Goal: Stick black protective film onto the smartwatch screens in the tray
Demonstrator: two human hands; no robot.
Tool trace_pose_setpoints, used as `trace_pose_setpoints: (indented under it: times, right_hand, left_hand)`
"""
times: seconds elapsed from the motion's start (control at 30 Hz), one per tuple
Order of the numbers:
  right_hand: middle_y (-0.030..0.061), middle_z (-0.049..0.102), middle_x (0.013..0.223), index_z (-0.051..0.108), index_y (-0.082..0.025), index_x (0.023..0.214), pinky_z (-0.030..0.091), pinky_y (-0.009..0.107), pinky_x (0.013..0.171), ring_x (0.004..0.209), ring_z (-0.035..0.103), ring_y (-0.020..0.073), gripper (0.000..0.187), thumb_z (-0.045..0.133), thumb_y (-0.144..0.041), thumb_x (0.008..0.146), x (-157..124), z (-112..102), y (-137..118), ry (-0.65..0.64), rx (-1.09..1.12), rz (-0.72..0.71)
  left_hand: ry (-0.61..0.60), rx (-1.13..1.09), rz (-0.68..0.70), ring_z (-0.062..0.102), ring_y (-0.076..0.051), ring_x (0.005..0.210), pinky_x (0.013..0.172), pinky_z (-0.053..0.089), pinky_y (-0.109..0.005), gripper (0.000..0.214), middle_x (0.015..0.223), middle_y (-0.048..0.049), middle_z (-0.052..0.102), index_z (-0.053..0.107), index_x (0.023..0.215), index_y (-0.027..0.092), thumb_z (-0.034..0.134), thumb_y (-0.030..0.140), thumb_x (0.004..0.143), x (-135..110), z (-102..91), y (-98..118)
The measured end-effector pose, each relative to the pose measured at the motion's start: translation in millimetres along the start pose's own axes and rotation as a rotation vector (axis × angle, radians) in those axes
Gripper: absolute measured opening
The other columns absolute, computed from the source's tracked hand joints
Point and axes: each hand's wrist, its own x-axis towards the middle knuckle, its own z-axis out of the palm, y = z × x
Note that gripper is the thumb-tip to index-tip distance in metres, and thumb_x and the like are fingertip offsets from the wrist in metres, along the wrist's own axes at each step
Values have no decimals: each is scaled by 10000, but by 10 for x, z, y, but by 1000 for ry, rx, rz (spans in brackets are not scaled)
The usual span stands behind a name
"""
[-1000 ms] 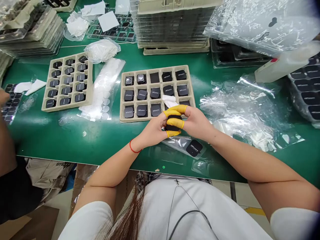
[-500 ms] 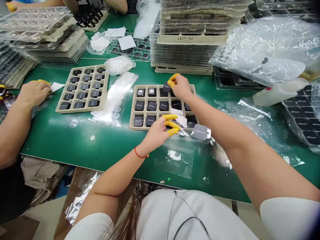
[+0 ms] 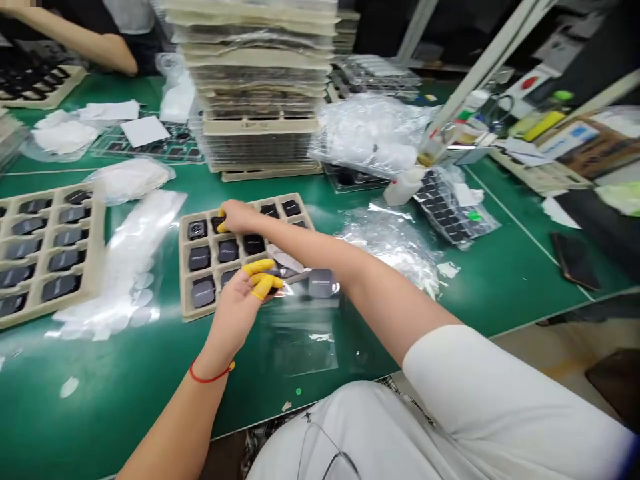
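Note:
My right hand [image 3: 237, 217] is at the far row of the beige tray [image 3: 187, 308], its yellow-capped thumb and fingertip closed on a dark square smartwatch body [image 3: 216, 224] at the second compartment. Left of it, a watch body [image 3: 197, 230] lies with its round sensor face up. Several more dark watch bodies with pale lettering fill other compartments. Over the tray's front edge, my left hand [image 3: 243, 287] has its yellow-capped fingers curled together around something dark, mostly hidden. Just right of those fingers lies a grey lettered square [image 3: 321, 283] on clear film.
Another filled beige tray [image 3: 95, 267] stands at left, beside a strip of white round stickers [image 3: 140, 247]. A tall stack of trays [image 3: 260, 100] rises behind. Crumpled clear film [image 3: 390, 247] and a white bottle [image 3: 405, 185] are at right. A co-worker's arm [image 3: 75, 33] shows at far left.
The camera view has turned right, so everything has shifted left. My right hand has moved left along the far row and lowered from above the tray into the second compartment.

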Motion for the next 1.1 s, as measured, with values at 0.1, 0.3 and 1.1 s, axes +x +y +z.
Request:
trace_pose_setpoints:
  times: [0.1, 0.3, 1.1]
  right_hand:
    - [4, 666, 1110, 603, -176, 993, 456, 210, 777, 966, 591, 147, 151, 608, -302, 909, -380, -226, 58, 56, 76, -63]
    - [92, 627, 1090, 654, -159, 1057, 494, 325, 822, 1004, 582, 228, 194, 582, -123, 881, -1679, -307, 110, -9, 80, -399]
    - [243, 670, 981, 758, -117, 977, 418, 491, 787, 1019, 592, 398, 308, 494, -255, 895, -1943, -246, 1278, 290, -284, 321]
  left_hand:
    - [68, 3, 9, 696, -160, 779, 785, 592, -325, 609, 884, -21, 719, 564, 1147, 182, 812, 497, 690, 56, -23, -29]
    - [12, 71, 86, 688, -230, 1023, 874, 592, -363, 664, 1164, -70, 675, 540, 1133, 212, 836, 540, 638, 81, 39, -152]
    - [-392, 344, 80, 552, -133, 766, 672, 507, -284, 497, 902, -5, 528, 418, 1205, 241, 714, 275, 809, -127, 129, -202]
